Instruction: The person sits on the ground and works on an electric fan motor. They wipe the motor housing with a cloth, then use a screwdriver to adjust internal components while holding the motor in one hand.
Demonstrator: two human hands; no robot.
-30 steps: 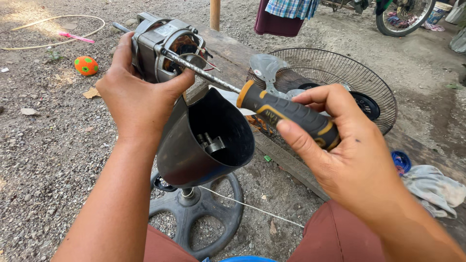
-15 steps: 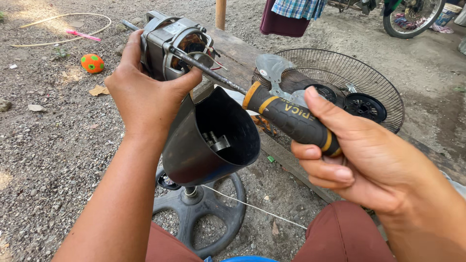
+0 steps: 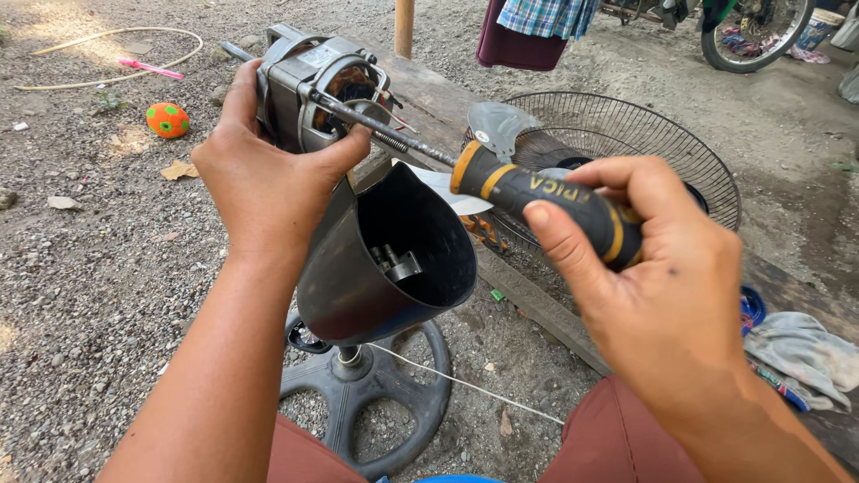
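My right hand (image 3: 662, 304), right of centre in the frame, is wrapped fully around the black-and-orange handle of a screwdriver (image 3: 546, 199). Its long shaft runs up and left, tip meeting the bare fan motor (image 3: 313, 85) in the upper left. My left hand (image 3: 264, 183) is nearer the motor, clamped over its rear side, thumb hooked across the front. Just below the motor sits the dark cone-shaped housing (image 3: 385, 259), open mouth towards me. Beneath it, at lower centre, the round fan base (image 3: 371, 394) rests on gravel. A wire fan guard (image 3: 626, 143) lies on a wooden plank (image 3: 537, 304) in the upper right.
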